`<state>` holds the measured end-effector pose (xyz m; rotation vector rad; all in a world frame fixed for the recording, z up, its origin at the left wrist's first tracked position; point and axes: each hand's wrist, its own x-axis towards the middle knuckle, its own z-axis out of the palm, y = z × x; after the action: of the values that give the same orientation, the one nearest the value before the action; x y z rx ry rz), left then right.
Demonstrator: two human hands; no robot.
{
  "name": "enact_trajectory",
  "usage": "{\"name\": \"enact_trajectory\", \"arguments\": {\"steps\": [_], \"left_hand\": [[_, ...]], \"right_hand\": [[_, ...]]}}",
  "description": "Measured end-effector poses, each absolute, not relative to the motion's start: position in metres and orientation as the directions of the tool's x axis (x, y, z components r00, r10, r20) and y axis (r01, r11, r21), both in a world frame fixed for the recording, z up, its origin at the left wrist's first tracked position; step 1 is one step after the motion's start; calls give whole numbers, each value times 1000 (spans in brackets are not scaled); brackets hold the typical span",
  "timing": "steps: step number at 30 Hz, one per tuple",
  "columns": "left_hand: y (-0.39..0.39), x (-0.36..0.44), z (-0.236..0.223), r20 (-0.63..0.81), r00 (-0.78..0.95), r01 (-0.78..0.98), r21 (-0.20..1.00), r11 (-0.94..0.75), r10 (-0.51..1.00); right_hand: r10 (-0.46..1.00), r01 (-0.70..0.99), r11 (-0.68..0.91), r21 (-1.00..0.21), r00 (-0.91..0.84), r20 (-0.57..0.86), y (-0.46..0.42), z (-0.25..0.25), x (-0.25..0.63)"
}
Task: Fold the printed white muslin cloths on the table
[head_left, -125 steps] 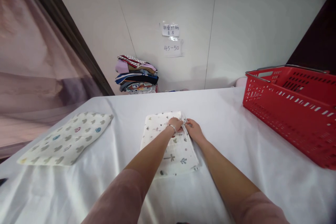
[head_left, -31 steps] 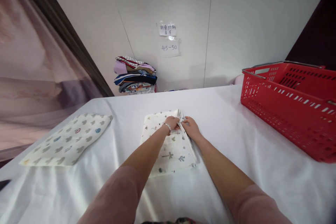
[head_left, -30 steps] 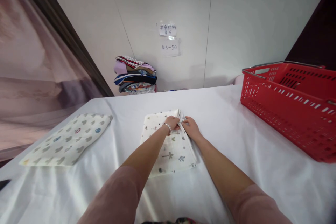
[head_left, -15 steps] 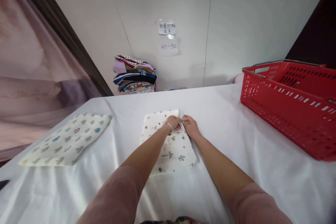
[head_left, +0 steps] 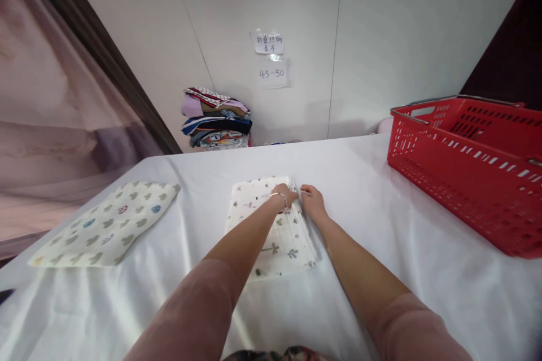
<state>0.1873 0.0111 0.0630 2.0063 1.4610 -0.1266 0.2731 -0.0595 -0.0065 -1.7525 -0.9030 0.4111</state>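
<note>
A folded white cloth [head_left: 282, 231] with small plant and animal prints lies in the middle of the table. Across its upper right part rests my left hand [head_left: 287, 195], a bracelet at the wrist. Its fingers stretch toward the cloth's right edge, with some of them hidden under the hand. Just beyond that edge is my right hand [head_left: 312, 199], fingers bent and slightly apart, with nothing visible in them. The layered edges of the cloth show between the two hands.
Another folded cloth [head_left: 114, 220], with grey cloud-like shapes, lies on the left of the white-covered table [head_left: 351, 175]. A red plastic basket [head_left: 461, 175] stands at the right. Behind the table's far edge rises a stack of folded fabrics [head_left: 217, 118] against the wall.
My left hand has shifted slightly right over the cloth's edge. My right hand has come away from the edge, a little to the right. The cloth stays in place.
</note>
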Motion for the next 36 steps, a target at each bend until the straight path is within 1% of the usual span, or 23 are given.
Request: {"name": "enact_trajectory", "arguments": {"steps": [3, 7, 11, 13, 18, 24, 28, 30, 33, 36], "left_hand": [[14, 188, 61, -444, 369, 884, 439, -161, 816], [18, 186, 60, -443, 364, 876, 462, -140, 819], [17, 183, 59, -383, 401, 851, 492, -184, 832], [15, 184, 57, -341, 417, 846, 485, -223, 843], [12, 190, 50, -221, 446, 845, 424, -327, 867], [11, 187, 51, -172, 481, 837, 383, -392, 860], [-5, 179, 52, -144, 512, 821, 370, -434, 847], [-18, 174, 50, -90, 558, 797, 336, -502, 825], [-41, 167, 45, 38, 642, 735, 254, -628, 766], [-57, 160, 41, 130, 681, 687, 229, -690, 721]], "right_hand": [[768, 427, -165, -889, 621, 156, -61, -6, 274], [813, 507, -158, -847, 553, 179, -62, -4, 272], [842, 555, -141, -820, 503, 196, -62, -2, 270], [850, 565, -136, -814, 489, 198, -63, -1, 270], [846, 545, -128, -828, 496, 196, -64, 1, 271], [824, 495, -94, -864, 526, 211, -63, -2, 272], [789, 457, -57, -888, 565, 240, -61, -3, 273], [768, 445, -31, -895, 584, 264, -60, -2, 273], [744, 440, 46, -897, 584, 325, -61, -1, 270], [731, 437, 149, -887, 556, 397, -62, -1, 266]]}}
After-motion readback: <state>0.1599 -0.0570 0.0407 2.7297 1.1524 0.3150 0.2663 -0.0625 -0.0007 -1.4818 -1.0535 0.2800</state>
